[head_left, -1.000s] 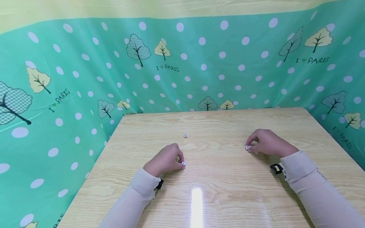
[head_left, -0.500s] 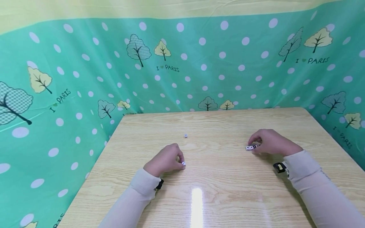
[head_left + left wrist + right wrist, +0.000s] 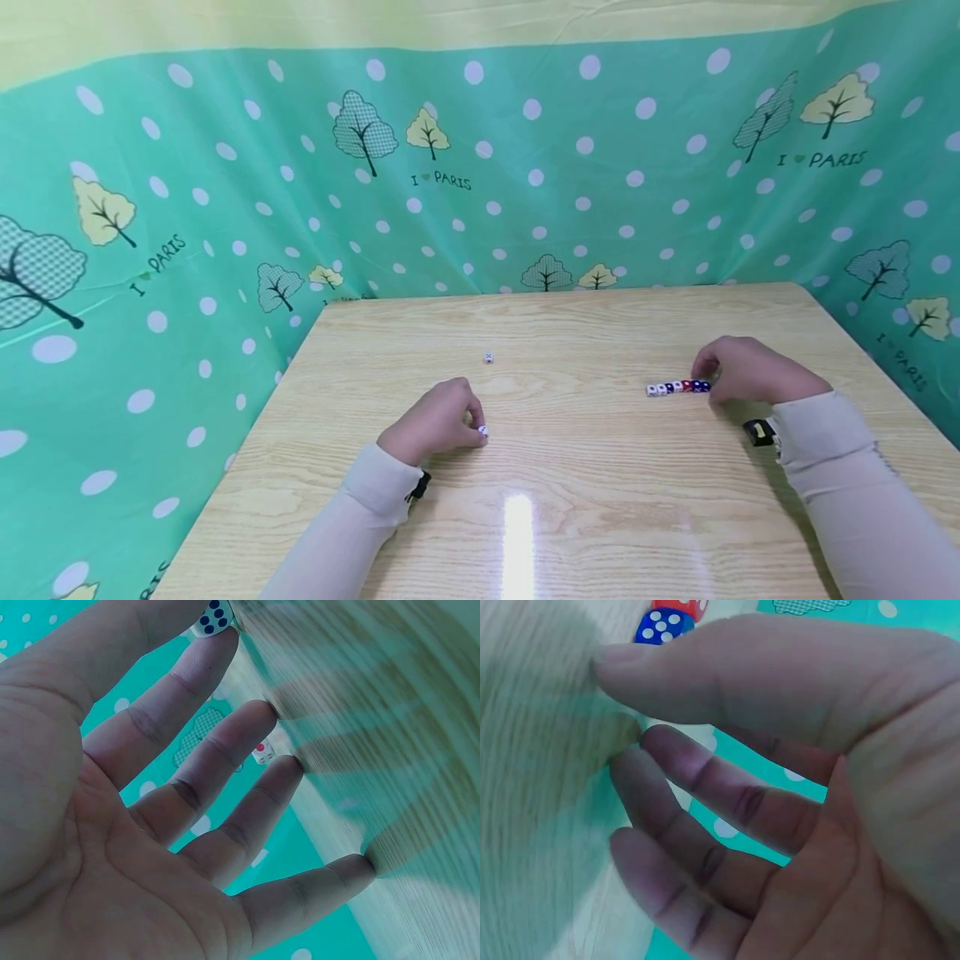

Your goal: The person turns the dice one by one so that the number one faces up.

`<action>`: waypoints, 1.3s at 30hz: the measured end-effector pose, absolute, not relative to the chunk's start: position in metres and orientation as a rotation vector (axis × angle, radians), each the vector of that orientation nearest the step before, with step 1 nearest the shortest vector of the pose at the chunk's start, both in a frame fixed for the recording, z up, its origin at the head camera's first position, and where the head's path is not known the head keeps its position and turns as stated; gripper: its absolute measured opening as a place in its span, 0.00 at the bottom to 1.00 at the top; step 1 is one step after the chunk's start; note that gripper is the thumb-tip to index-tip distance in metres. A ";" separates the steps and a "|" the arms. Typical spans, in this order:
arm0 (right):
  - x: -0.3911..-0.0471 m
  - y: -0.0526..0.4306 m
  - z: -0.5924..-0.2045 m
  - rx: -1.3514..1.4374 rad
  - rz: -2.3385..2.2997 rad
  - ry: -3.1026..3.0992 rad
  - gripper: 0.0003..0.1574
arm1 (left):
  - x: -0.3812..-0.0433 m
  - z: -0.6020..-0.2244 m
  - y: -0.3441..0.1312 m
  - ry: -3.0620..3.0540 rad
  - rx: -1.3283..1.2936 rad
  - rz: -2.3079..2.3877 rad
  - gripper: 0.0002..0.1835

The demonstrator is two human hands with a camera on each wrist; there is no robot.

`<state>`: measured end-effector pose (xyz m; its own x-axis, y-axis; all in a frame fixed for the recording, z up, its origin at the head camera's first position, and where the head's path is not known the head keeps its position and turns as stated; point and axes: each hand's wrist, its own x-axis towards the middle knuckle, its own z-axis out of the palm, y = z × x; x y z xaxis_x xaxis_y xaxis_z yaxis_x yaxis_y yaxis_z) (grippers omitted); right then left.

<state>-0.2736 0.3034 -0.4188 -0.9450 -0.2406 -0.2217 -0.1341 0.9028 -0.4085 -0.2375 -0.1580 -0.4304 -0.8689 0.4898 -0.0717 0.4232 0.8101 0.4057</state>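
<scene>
In the head view, my left hand (image 3: pixel 438 423) pinches a white die (image 3: pixel 214 619) between thumb and index finger, low over the tabletop; its other fingertips meet the wood in the left wrist view. Farther back stands a lone white die (image 3: pixel 488 357). At the right, a row of several white, blue and red dice (image 3: pixel 675 387) lies side by side. My right hand (image 3: pixel 757 371) is at the row's right end, thumb in front and index finger behind, curled round it. A blue die (image 3: pixel 664 626) shows beyond that thumb; the last dice are partly hidden.
The wooden table (image 3: pixel 570 475) has its far edge against a green dotted curtain (image 3: pixel 570 167) printed with trees. The curtain also hangs along the left and right sides. A bright light reflection lies on the table's near part.
My right hand has slid rightward along the row, uncovering the dice from left to right. The uncovered dice stay in place. My left hand and the lone die have not moved.
</scene>
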 end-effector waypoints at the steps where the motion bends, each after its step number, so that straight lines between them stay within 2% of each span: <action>1: -0.274 0.303 -0.419 -0.283 -0.575 2.799 0.22 | -0.237 -0.430 -0.158 2.824 0.718 0.570 0.12; 9: -0.276 0.302 -0.422 -0.287 -0.609 2.783 0.18 | -0.237 -0.431 -0.159 2.823 0.721 0.576 0.11; 23: -0.275 0.296 -0.419 -0.283 -0.585 2.790 0.20 | -0.236 -0.431 -0.158 2.827 0.712 0.565 0.11; 28: -0.273 0.269 -0.405 -0.450 -0.522 2.866 0.20 | -0.235 -0.429 -0.160 2.830 0.706 0.566 0.11; 39: -0.293 0.180 -0.426 -0.749 -0.410 2.930 0.06 | -0.235 -0.430 -0.161 2.808 0.715 0.573 0.11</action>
